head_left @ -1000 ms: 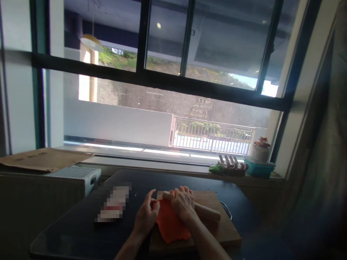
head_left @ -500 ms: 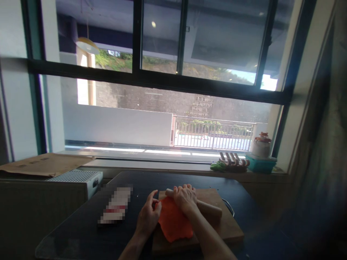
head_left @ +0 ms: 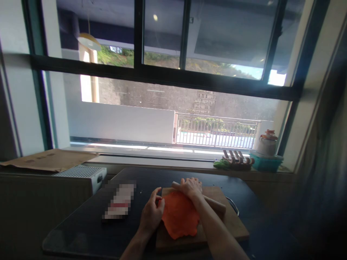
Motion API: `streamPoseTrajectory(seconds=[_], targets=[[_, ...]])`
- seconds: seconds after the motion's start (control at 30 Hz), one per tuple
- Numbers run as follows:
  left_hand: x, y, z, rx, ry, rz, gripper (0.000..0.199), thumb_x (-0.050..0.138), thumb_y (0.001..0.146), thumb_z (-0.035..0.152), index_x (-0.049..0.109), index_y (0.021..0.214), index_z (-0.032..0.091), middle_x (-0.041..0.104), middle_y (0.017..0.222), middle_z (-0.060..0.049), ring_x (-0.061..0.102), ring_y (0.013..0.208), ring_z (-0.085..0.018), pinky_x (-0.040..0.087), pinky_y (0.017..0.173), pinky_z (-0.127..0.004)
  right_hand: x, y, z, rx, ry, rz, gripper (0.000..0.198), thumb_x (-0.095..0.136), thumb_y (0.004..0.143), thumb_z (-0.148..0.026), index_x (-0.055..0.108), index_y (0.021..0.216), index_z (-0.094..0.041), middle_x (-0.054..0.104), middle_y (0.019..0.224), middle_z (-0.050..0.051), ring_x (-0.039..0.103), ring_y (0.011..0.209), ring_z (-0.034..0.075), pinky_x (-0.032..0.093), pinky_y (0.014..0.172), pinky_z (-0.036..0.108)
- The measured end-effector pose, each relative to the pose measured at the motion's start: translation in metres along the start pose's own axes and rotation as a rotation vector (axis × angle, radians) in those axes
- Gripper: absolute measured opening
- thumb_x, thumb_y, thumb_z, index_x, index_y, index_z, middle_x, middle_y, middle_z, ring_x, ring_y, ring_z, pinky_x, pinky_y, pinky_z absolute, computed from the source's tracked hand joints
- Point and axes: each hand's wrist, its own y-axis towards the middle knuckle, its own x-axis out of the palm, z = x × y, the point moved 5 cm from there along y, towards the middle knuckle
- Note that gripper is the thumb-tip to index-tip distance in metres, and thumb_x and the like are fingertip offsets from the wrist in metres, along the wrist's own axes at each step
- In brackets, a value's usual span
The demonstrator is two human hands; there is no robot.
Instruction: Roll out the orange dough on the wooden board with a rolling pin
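A flat orange sheet of dough or clay (head_left: 180, 216) with an uneven edge lies on a wooden cutting board (head_left: 233, 231). Across its far side runs a wooden rolling pin (head_left: 215, 204), set at a slant. My right hand (head_left: 192, 187) presses on the pin from above, its fingers curved over the far side, and part of the pin is hidden under it. At the sheet's left edge is my left hand (head_left: 152, 213), with thumb and fingers apart. Its thumb tip comes up to the sheet; whether it touches cannot be made out.
The board rests on a dark table (head_left: 89, 231). A blurred-out flat item (head_left: 119, 202) lies to the left. Beyond are a white appliance (head_left: 94, 178) with brown paper (head_left: 54, 159), and a windowsill holding a dark rack (head_left: 237, 160), a green cloth-like thing (head_left: 221, 164) and a teal box (head_left: 267, 161).
My right hand and the rolling pin have moved away from me to the sheet's far side, uncovering more orange. My left hand stays by the left edge. The view has shifted slightly.
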Motion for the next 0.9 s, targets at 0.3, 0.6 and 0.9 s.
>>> streamPoseTrajectory(seconds=[0.3,0.6,0.9], targets=[[-0.005,-0.002,0.012,-0.023,0.07,-0.005,0.05,0.045,0.076,0.036,0.052,0.121,0.015,0.068,0.089,-0.006,0.067,0.08,-0.021,0.052,0.075,-0.034,0.009,-0.04,-0.017,-0.144,0.003,0.166,0.049,0.027,0.096,-0.045,0.07,0.096,-0.023,0.065,0.109,0.01,0.049,0.111,0.027,0.034,0.094,0.041],[-0.003,-0.001,0.006,-0.021,0.024,-0.012,0.055,0.047,0.075,0.041,0.053,0.123,0.015,0.068,0.087,-0.006,0.066,0.077,-0.021,0.052,0.072,-0.034,-0.002,-0.003,-0.002,-0.041,-0.026,0.026,0.054,0.024,0.095,-0.049,0.069,0.105,-0.022,0.061,0.119,0.013,0.049,0.115,0.03,0.035,0.092,0.046],[-0.003,-0.001,0.007,-0.014,0.016,0.011,0.051,0.047,0.074,0.038,0.055,0.119,0.015,0.068,0.085,-0.005,0.066,0.075,-0.021,0.052,0.073,-0.034,0.008,-0.033,-0.015,-0.124,-0.009,0.122,0.052,0.024,0.096,-0.047,0.07,0.097,-0.022,0.065,0.111,0.012,0.049,0.112,0.029,0.034,0.094,0.043]])
